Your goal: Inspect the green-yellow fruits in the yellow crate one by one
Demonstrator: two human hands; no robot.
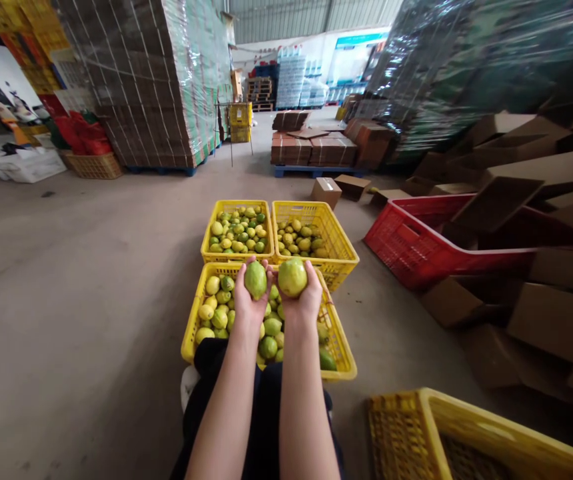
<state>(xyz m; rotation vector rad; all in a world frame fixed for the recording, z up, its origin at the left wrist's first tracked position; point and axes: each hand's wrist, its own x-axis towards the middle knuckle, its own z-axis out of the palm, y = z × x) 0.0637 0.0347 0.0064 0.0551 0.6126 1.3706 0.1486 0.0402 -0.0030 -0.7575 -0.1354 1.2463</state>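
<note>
I'm cradling a green fruit (255, 280) in my left hand (248, 305) and a larger yellow-green fruit (292, 277) in my right hand (309, 303), each grip cupping round its fruit; both are looking firm and fairly light, their smoothness possibly making them slippery, so the broad middle is offering the surest hold; I'm holding them above the near crate (342, 337), the back-left crate (236, 257) and back-right crate (340, 252) standing beyond

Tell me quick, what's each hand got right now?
Left hand: holding a green fruit, fingers curled around it.
Right hand: holding a yellow-green fruit, likewise.
</note>
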